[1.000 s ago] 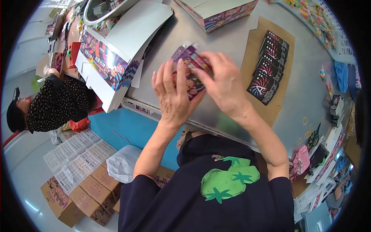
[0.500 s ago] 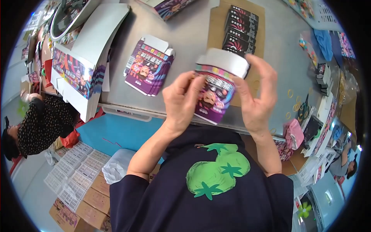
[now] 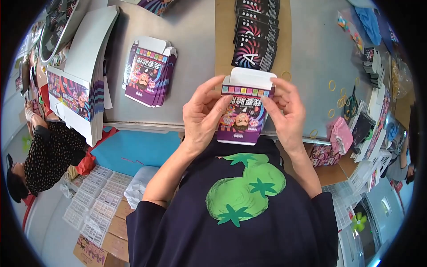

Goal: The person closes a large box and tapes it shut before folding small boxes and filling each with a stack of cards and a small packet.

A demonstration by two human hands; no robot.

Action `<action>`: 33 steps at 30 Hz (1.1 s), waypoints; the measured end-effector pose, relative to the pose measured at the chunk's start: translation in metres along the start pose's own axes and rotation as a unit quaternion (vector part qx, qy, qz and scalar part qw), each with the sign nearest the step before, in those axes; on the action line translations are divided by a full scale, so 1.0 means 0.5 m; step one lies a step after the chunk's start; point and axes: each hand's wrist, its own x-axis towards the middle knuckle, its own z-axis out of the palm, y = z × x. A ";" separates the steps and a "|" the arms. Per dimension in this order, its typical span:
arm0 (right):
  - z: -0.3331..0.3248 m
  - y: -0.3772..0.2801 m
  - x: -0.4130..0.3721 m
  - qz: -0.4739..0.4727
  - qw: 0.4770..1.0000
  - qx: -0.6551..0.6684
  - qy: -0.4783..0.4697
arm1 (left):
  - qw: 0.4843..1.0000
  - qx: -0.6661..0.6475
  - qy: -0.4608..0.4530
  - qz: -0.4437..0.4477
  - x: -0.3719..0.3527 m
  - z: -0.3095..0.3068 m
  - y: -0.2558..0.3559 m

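Between my hands is a small purple card box (image 3: 242, 118) with a colourful printed front, its white top flap standing up and unfolded. My left hand (image 3: 202, 113) grips the box's left edge between thumb and fingers. On the opposite side, my right hand (image 3: 284, 109) pinches the upper right edge, thumb on the front. Just beyond the box, a row of black playing card packs (image 3: 253, 51) with pink swirls lies on a brown cardboard sheet (image 3: 224, 26). Left of my hands rests a pile of similar flat purple boxes (image 3: 149, 75) with white flaps.
Large printed cartons (image 3: 78, 95) stand stacked at the table's left. Rubber bands (image 3: 342, 100), a pink cloth (image 3: 341, 133) and black card stacks (image 3: 372, 64) lie on the right. Another person (image 3: 51, 151) is at far left. Plastic crates (image 3: 95, 196) and cardboard boxes sit on the floor.
The box in my hands has turned upright and steadied. My right hand has come down from the top flap onto the box's side. The whole view has shifted slightly.
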 end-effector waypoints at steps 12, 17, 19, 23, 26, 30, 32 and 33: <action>-0.043 0.020 -0.025 0.015 0.986 -0.041 -0.159 | 0.970 0.158 -0.170 -0.070 -0.017 -0.082 -0.024; -0.038 0.003 0.008 0.145 0.973 0.043 -0.176 | 0.979 0.092 -0.148 -0.101 -0.003 -0.042 0.014; -0.042 -0.008 0.013 0.076 0.977 -0.016 -0.199 | 0.977 0.104 -0.157 -0.100 0.005 -0.045 0.020; -0.057 -0.016 0.008 0.012 0.969 -0.082 -0.234 | 0.969 0.113 -0.181 -0.126 0.011 -0.046 0.020; -0.061 -0.017 -0.001 0.160 0.962 0.022 -0.221 | 0.963 0.086 -0.181 -0.179 0.014 -0.038 0.024; -0.051 -0.018 -0.015 0.187 0.964 0.008 -0.189 | 0.941 0.220 -0.222 -0.127 0.022 -0.031 0.043; -0.048 -0.027 -0.026 0.072 0.968 -0.132 -0.199 | 0.928 0.263 -0.259 0.035 0.024 -0.035 0.033; -0.048 -0.029 -0.029 0.013 0.959 -0.200 -0.202 | 0.912 0.282 -0.275 0.116 0.025 -0.037 0.031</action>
